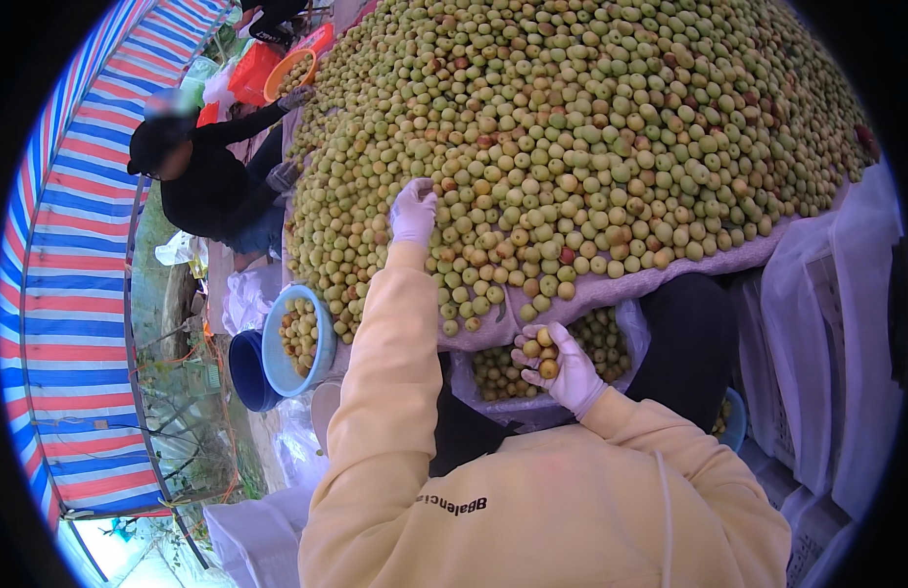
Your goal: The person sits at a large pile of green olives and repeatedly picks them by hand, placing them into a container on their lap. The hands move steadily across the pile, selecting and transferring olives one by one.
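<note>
My left hand [413, 213], in a pale glove, reaches over a broad heap of round green-yellow fruits [571, 140], which look like jujubes. Its fingers are curled at the heap's surface, and whether a fruit lies between them is hidden. In my gloved right hand [575, 375], palm up, several browner fruits [548, 353] rest between palm and fingers. Below that hand, between my knees, stands a container with a clear plastic liner [638, 331], partly filled with similar fruits [502, 376]. The heap lies on a pale woven cloth [689, 268] that hangs over the near edge.
On the left, a light blue basin [327, 342] holds fruits beside a dark blue bucket [248, 367]. A co-worker [211, 180] reaches to the heap's left edge, near an orange basin [270, 81] and a red crate [252, 73]. Plastic-covered crates [799, 360] stand on my right.
</note>
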Tool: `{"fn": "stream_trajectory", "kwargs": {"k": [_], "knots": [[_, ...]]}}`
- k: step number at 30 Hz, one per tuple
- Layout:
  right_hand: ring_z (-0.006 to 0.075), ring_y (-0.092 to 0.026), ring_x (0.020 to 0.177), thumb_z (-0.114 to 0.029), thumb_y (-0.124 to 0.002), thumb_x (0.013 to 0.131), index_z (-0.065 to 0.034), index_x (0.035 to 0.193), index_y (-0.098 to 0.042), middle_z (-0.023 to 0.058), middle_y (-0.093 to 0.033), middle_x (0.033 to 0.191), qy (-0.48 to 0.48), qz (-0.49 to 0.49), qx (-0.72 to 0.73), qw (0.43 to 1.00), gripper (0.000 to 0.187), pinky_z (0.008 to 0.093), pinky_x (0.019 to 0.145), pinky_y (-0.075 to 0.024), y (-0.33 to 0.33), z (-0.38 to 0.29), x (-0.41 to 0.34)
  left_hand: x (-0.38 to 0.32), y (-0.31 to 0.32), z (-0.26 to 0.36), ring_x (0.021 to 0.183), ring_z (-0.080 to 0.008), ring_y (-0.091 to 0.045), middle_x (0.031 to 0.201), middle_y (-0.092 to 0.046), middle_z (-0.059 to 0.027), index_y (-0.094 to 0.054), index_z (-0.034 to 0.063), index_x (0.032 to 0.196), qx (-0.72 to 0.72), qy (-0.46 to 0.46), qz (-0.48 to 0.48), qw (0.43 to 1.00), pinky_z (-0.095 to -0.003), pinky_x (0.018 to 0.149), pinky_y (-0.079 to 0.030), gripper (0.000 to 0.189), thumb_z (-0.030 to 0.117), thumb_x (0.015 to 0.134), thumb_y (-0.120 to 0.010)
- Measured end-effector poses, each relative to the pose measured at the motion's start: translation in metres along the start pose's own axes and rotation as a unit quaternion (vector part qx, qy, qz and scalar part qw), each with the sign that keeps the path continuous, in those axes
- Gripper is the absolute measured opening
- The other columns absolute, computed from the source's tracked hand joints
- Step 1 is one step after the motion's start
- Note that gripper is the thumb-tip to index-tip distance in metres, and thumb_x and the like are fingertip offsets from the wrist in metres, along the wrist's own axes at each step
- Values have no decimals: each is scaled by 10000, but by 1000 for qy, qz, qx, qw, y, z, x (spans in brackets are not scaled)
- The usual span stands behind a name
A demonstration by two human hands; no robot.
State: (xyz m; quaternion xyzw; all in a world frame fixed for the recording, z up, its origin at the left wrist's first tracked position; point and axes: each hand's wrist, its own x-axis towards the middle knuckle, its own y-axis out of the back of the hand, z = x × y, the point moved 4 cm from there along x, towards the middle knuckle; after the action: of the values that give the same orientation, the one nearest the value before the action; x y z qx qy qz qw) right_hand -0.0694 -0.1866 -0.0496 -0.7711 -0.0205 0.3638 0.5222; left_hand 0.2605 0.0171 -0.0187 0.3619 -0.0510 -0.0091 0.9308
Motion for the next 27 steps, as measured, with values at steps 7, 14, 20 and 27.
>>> {"fn": "stream_trajectory", "kwargs": {"k": [7, 14, 20, 27], "knots": [[191, -668, 1100, -570, -516, 1018, -146, 1292, -571, 35, -650, 1236, 8, 16, -18, 1000, 508, 319, 777, -573, -2, -5, 4, 35, -56, 29, 1120, -334, -661, 1175, -701, -153, -642, 102, 1227, 352, 35, -215, 910, -437, 941, -520, 401, 255, 877, -764], [195, -675, 1089, -560, -513, 1022, -138, 1310, -559, 35, -651, 1237, -3, 10, -14, 1000, 513, 328, 778, -583, -5, -5, 4, -49, -22, 37, 764, -103, -604, 1064, -698, -67, -585, 64, 1334, -274, 76, -125, 950, -226, 642, -485, 448, 262, 956, -722], [191, -681, 1075, -553, -517, 1025, -139, 1282, -566, 34, -659, 1225, -11, 4, -16, 1000, 490, 334, 773, -583, -2, 2, 1, -114, 11, 65, 612, -63, -452, 909, -627, -32, -495, 4, 1398, -506, 127, -188, 832, -171, 517, -332, 754, 639, 991, -519], [216, -656, 1124, -521, -543, 1018, -145, 1285, -590, 35, -647, 1258, 25, -17, 17, 999, 464, 343, 828, -561, 13, 0, 6, -158, 15, 54, 723, -95, -541, 957, -612, -14, -502, 63, 1414, -329, 302, -145, 883, -229, 585, -419, 533, 404, 1018, -607]]}}
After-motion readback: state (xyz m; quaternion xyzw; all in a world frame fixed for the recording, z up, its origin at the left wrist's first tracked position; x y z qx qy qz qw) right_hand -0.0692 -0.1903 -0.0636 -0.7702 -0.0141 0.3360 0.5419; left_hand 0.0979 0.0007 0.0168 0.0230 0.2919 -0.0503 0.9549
